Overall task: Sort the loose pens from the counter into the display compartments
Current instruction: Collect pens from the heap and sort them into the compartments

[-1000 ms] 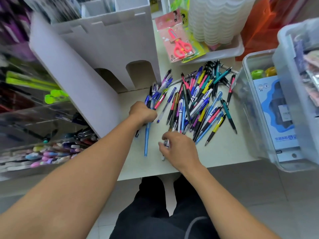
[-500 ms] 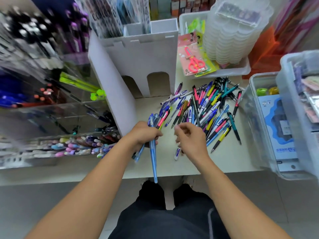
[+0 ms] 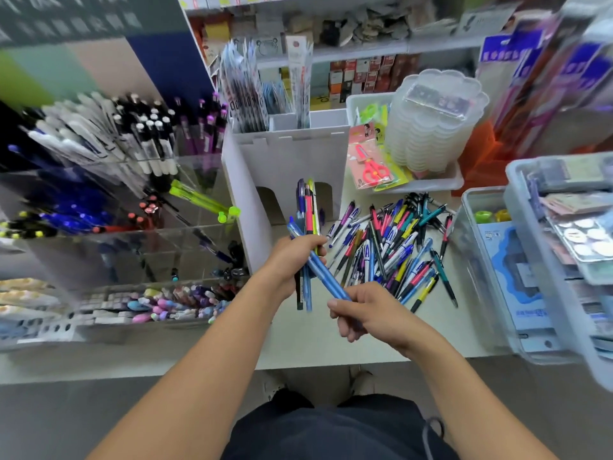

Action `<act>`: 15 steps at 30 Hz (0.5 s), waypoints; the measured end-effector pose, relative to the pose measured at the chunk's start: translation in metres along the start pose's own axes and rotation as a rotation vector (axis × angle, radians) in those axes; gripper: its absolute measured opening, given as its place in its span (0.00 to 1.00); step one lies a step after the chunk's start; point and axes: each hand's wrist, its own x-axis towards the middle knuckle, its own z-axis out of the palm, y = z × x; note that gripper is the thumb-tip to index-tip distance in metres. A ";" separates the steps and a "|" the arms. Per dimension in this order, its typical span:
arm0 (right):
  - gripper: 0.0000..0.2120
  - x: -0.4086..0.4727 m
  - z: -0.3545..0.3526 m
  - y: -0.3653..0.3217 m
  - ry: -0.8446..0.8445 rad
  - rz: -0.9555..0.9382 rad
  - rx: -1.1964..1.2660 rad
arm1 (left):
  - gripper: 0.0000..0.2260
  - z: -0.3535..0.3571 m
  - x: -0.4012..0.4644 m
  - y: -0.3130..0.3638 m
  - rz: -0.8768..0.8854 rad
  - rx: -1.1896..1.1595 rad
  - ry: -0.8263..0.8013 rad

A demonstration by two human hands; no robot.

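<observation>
Blue-print pens (image 3: pixel 381 247), lettering blurred

A bare strip of surface (image 3: pixel 205 346) ran along the near edge, open to a hand from the front. The pen pile (image 3: pixel 391 247) covered the middle right. A white divider (image 3: pixel 238 207) walled off the left, with the clear display (image 3: pixel 139 247) beyond it, its compartments open from above. A clear bin (image 3: pixel 477 260) closed the right side, and a tray (image 3: pixel 434 184) of stacked tubs (image 3: pixel 434 127) blocked the back.
</observation>
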 end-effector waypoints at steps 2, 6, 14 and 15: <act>0.15 -0.010 -0.009 0.010 -0.015 -0.001 -0.039 | 0.03 0.005 0.004 -0.002 -0.055 -0.057 0.007; 0.19 -0.029 -0.015 0.042 -0.021 -0.013 -0.024 | 0.06 0.013 0.012 -0.009 -0.074 -0.102 0.025; 0.18 -0.009 -0.042 0.076 0.177 0.089 0.131 | 0.05 0.010 0.022 -0.034 0.029 0.185 0.223; 0.18 0.002 -0.037 0.073 0.204 0.084 0.124 | 0.05 0.010 0.019 -0.037 0.033 0.215 0.185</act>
